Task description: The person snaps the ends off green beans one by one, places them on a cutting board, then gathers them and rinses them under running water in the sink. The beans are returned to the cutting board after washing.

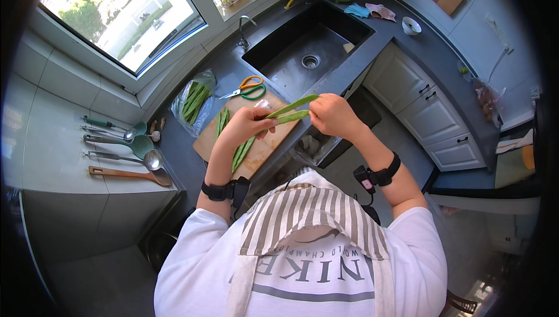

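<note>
My left hand grips flat green beans near one end, above a wooden cutting board. At their other end, the fingers of my right hand are closed on the bean tips. More green beans lie on the board, partly hidden under my left hand and forearm. Scissors with one orange and one green handle rest at the board's far edge. Left of the board, a clear plastic bag lies with green beans in it.
A black sink with a faucet lies beyond the board. A bag-lined bin stands below the counter's edge. Ladles and a wooden spatula hang at the left; garlic lies near them. A white bowl stands at the right.
</note>
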The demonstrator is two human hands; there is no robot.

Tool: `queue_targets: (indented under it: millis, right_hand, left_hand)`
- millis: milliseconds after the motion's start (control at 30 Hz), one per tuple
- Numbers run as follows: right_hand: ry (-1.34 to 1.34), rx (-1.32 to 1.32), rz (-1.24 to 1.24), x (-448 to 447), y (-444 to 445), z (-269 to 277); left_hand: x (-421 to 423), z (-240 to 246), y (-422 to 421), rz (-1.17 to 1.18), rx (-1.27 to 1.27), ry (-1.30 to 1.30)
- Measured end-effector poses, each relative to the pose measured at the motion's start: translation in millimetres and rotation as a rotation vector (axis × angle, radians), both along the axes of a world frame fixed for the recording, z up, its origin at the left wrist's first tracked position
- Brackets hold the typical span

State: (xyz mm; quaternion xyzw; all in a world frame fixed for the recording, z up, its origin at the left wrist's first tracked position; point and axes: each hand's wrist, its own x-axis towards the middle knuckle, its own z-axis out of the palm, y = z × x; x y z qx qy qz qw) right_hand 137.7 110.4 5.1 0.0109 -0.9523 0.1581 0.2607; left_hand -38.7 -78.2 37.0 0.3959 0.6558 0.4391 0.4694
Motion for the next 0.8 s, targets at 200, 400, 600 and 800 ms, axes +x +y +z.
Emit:
queue_targets:
  millis: [200, 400, 600, 800]
  right_hand:
    - [-0.205, 0.276, 0.074, 9, -1, -55]
    - [-0.414, 0.270, 0.152, 7, -10, -121]
    - [-0.415, -0.171, 0.087, 10, -5, -131]
    - [-0.572, -1.573, 0.197, 26, 12, -94]
  left_hand:
    - [25, -25, 27, -0.086, -0.148, 0.192]
    - [40, -73, 34, -0.086, -0.332, 0.187]
    - [34, -87, 18, 0.076, -0.269, 0.007]
    - [8, -70, -12, 0.090, -0.152, -0.149]
